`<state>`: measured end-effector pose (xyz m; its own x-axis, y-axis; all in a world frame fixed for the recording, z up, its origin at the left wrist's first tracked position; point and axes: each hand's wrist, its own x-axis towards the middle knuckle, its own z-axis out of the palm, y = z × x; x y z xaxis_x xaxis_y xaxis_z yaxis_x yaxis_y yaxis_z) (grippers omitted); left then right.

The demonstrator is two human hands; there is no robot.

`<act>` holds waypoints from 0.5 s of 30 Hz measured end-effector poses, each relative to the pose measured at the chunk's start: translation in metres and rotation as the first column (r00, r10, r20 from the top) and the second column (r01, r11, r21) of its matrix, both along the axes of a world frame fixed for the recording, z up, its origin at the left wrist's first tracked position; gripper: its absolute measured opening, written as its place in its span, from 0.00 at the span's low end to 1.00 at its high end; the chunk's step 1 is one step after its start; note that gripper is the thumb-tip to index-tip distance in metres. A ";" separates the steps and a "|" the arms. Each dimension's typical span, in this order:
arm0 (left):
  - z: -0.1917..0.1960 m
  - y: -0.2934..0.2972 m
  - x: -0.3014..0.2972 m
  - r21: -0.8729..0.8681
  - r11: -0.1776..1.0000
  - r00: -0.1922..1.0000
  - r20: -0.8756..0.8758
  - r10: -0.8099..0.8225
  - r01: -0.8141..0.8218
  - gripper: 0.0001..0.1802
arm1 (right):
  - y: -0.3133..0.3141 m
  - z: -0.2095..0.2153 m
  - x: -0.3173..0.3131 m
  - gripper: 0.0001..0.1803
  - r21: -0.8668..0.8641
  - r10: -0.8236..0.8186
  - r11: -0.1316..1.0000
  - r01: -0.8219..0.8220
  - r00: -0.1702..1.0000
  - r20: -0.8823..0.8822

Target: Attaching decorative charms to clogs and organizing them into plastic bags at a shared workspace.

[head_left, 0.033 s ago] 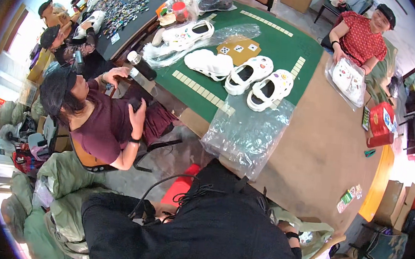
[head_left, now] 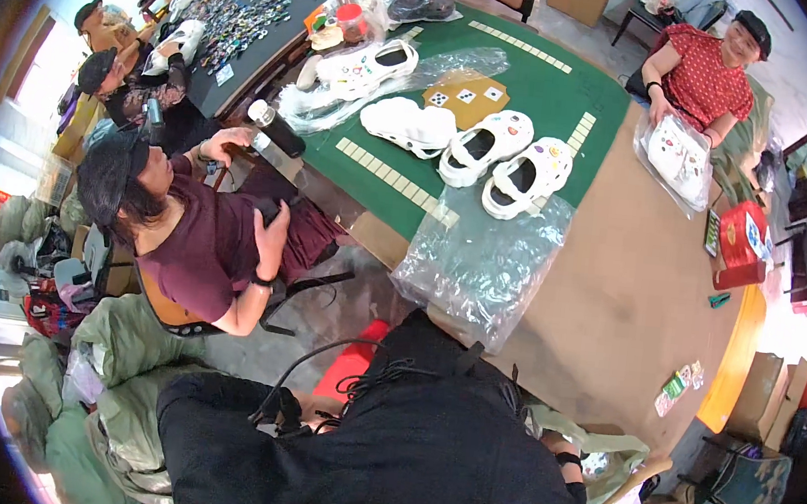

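Hands hard to read: the wearer's black clothing fills the lower view. Left hand [head_left: 306, 408] shows only as a patch by a black cable [head_left: 315, 365]; fingers tucked, can't tell whether spread or closed. Right hand [head_left: 567, 448], wrist banded, sinks into an olive bag [head_left: 612, 457]; fingers hidden, contents unseen. Worktop [head_left: 612, 301]: clear plastic bag [head_left: 480, 259] lies crumpled at the near edge, seemingly empty, well apart from both hands. Beyond it, white clogs [head_left: 505, 160] on green mat [head_left: 554, 96]. Seated person in red [head_left: 702, 77] holds bagged clogs [head_left: 680, 157].
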<state>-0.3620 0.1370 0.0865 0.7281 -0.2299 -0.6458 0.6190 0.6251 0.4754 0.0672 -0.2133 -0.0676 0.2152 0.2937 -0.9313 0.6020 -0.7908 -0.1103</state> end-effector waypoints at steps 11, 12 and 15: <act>-0.014 0.068 -0.024 0.043 0.999 0.899 -0.437 0.004 0.016 0.11 | 0.077 0.070 -0.009 0.21 -0.195 -0.031 0.978 0.075 0.975 0.222; -0.030 0.082 -0.027 0.262 0.954 0.981 -0.163 -0.104 0.144 0.10 | 0.087 0.080 -0.013 0.20 -0.153 0.006 0.987 0.040 0.957 0.291; -0.069 0.118 -0.038 0.826 0.564 0.634 0.435 -0.640 0.002 0.07 | 0.100 0.079 -0.012 0.18 -0.152 0.010 0.988 0.031 0.964 0.265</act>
<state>-0.4000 0.2548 0.0179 0.9604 -0.2583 -0.1046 0.0258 -0.2915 0.9562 0.0557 -0.1134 0.0112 0.4616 0.1481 -0.8746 0.5847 -0.7923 0.1744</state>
